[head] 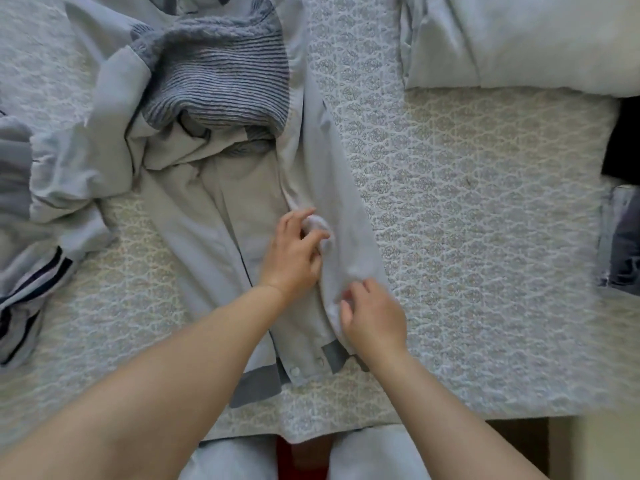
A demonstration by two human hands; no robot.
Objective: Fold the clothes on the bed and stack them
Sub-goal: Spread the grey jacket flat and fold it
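Observation:
A pale blue-grey jacket (221, 216) with snap buttons and darker grey hem bands lies open on the bed, lining up. My left hand (294, 251) pinches a bunched bit of its right front panel near the middle. My right hand (375, 317) grips the same panel's edge lower down, just above the hem. A striped blue knit sweater (221, 74) lies crumpled over the jacket's top end.
More pale clothes (62, 161) are heaped at the left, one with dark stripes (31, 292). A pillow (519, 39) lies at the top right. Dark folded items (623, 202) sit at the right edge. The patterned bedspread (485, 220) shows bare at the right; the bed's front edge runs along the bottom.

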